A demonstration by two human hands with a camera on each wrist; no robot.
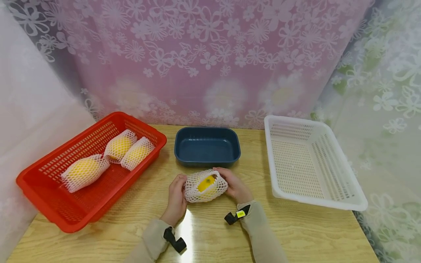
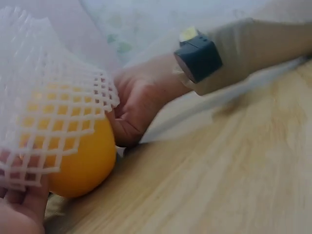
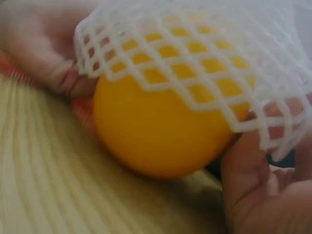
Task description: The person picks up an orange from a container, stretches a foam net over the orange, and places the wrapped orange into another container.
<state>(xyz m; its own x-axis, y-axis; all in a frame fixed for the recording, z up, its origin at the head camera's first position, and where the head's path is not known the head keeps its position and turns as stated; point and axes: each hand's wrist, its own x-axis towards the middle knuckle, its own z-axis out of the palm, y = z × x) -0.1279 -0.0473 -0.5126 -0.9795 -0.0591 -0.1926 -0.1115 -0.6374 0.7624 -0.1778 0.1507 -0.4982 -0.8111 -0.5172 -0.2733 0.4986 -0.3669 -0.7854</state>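
Between my hands, close over the table, is a smooth yellow-orange fruit [image 1: 206,182] [image 2: 90,158] [image 3: 161,126], partly wrapped in a white foam net [image 1: 192,191] [image 2: 63,114] [image 3: 204,58]. My left hand [image 1: 176,199] [image 2: 22,214] [image 3: 48,53] grips the net at its left end. At the other end my right hand [image 1: 234,184] [image 2: 139,105] [image 3: 263,190] holds the net's edge. The net gapes between them, and the fruit's bare skin shows with a small dark spot. Some fingertips are hidden behind the mesh.
A red basket [image 1: 123,186] on the left contains three netted yellow fruits [image 1: 84,170]. Just beyond my hands stands a dark blue tray [image 1: 207,162]. To the right is a white perforated basket [image 1: 271,160]. Flowered curtains [image 1: 210,73] hang behind the wooden table [image 1: 306,233].
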